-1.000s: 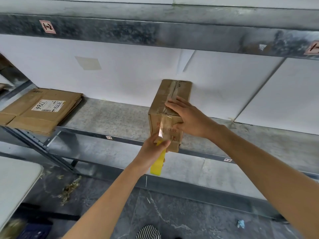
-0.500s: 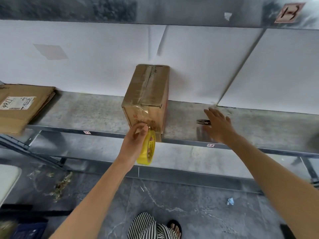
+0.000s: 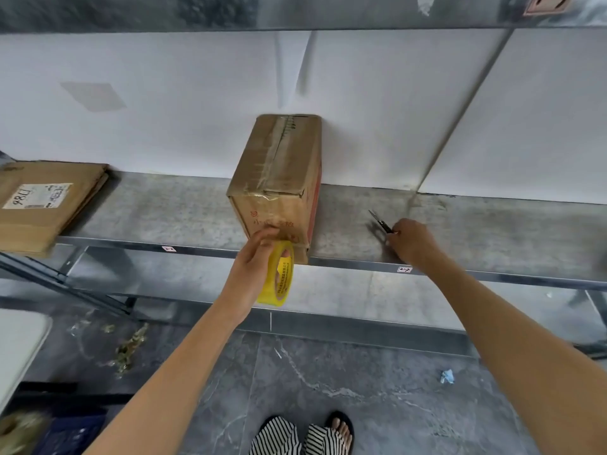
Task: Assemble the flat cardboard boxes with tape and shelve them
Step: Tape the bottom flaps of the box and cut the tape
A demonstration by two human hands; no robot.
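Below you: grey marbled floor point(image 3: 328, 389). Yellowish dry litter point(image 3: 129, 349) on floor toward left, near white surface point(image 3: 19, 349) whose rounded corner juts in at left edge. Crumpled blue scrap point(image 3: 447, 376) on floor toward right, well apart from litter. Dark blue item point(image 3: 72, 431) at bottom-left corner, too blurred to identify. Your striped trouser legs point(image 3: 279, 438) and dark sandal point(image 3: 341, 428) at bottom edge. Ahead: white wall panels point(image 3: 164, 110), pale grey patch point(image 3: 93, 96) on left panel. Small sticker point(image 3: 168, 248) on shelf point(image 3: 164, 208) front edge; second sticker point(image 3: 404, 269) further right.
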